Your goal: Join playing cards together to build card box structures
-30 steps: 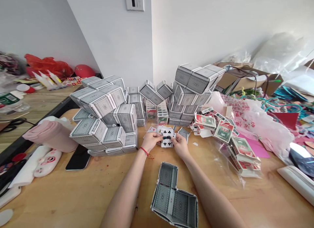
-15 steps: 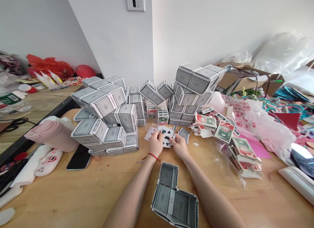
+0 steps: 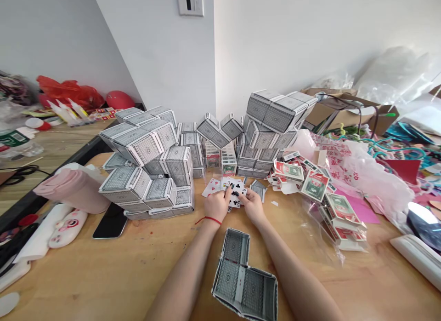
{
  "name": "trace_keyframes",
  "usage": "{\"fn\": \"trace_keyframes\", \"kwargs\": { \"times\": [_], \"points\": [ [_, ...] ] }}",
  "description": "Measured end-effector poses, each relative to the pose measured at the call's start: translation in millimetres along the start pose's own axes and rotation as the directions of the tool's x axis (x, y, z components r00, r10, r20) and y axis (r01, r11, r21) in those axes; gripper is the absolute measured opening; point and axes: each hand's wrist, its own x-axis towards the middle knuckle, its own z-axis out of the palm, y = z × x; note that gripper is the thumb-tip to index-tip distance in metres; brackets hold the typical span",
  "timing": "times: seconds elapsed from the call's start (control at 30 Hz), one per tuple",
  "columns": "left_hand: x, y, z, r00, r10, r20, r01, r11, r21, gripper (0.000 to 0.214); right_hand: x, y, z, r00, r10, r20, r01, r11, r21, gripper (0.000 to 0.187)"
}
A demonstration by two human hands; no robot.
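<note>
Both my hands meet over the middle of the table at a few playing cards (image 3: pixel 236 186), face up, with black clubs showing. My left hand (image 3: pixel 217 206) has its fingers closed at their left side, a red string bracelet round the wrist. At the right edge my right hand (image 3: pixel 252 205) pinches the cards between thumb and fingers. A red-suited card (image 3: pixel 211 187) lies beside my left hand. Behind my right hand are some card pieces (image 3: pixel 258 188) with grey patterned backs. Between my forearms rests an L-shaped open box (image 3: pixel 244 277) built from grey-backed cards.
Stacks of card-built blocks stand left (image 3: pixel 148 151) and right (image 3: pixel 268 128). Card boxes (image 3: pixel 315 185) and plastic bags lie at the right. A phone (image 3: pixel 110 221), a pink roll (image 3: pixel 74 187) and a white pouch (image 3: pixel 69 229) are at the left.
My left hand has shifted slightly left and down, with its wrist turned, and its fingers stay at the cards. My right hand has barely moved. The surrounding things stay in place.
</note>
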Motion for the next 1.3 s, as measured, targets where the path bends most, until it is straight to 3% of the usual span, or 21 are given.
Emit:
{"fn": "trace_keyframes", "kwargs": {
  "times": [0.3,0.47,0.63,1.3],
  "points": [
    [2,-7,0.4,0.981,0.184,0.063,-0.157,0.94,-0.303,0.04,1,-4,-3,0.998,0.036,-0.045,-0.034,0.998,0.044,0.033],
    [2,-8,-5.4,0.974,0.194,0.118,-0.126,0.894,-0.43,0.039,3,-1,-5,0.998,0.019,-0.065,-0.017,0.999,0.033,0.037],
    [2,-7,-8.7,0.989,0.126,0.082,-0.075,0.887,-0.456,0.039,5,2,-6,0.997,0.017,-0.073,-0.014,0.999,0.043,0.034],
    [1,-9,1.2,0.97,0.189,0.15,-0.093,0.866,-0.492,0.034,4,1,-7,0.998,0.031,-0.063,-0.031,0.999,-0.006,0.037]
  ]
}}
